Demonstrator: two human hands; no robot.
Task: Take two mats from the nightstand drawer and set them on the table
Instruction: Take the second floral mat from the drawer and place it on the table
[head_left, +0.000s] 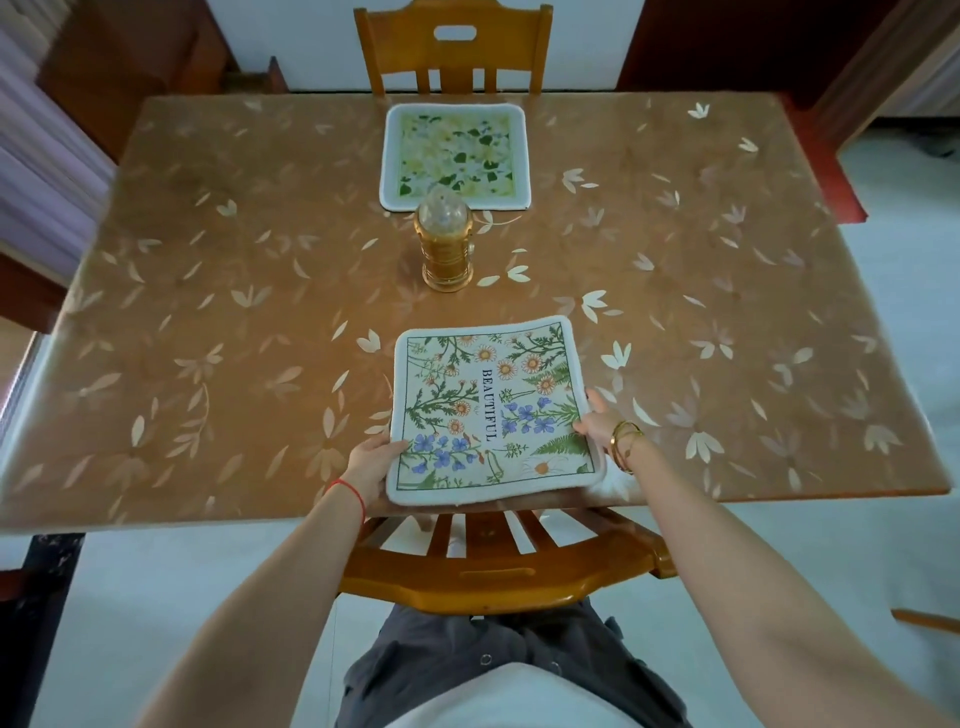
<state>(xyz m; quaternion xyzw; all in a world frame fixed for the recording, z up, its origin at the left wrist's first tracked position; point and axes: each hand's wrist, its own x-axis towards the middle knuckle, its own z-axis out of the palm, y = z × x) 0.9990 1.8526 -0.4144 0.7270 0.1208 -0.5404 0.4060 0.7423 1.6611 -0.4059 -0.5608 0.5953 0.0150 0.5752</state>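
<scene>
A white-edged mat printed with daisies, blue flowers and the word BEAUTIFUL (493, 410) lies at the near edge of the table (208, 322). Its front edge hangs a little over the rim. My left hand (371, 465) grips the mat's near left corner. My right hand (602, 423) holds its right edge. A second mat with a green and yellow flower print (454, 156) lies flat at the far side of the table, in front of the far chair.
A gold and glass bottle-shaped ornament (447, 244) stands between the two mats. One wooden chair (498, 566) is pushed in below me at the near edge, another wooden chair (452, 47) at the far edge. The table has a flower-patterned cover.
</scene>
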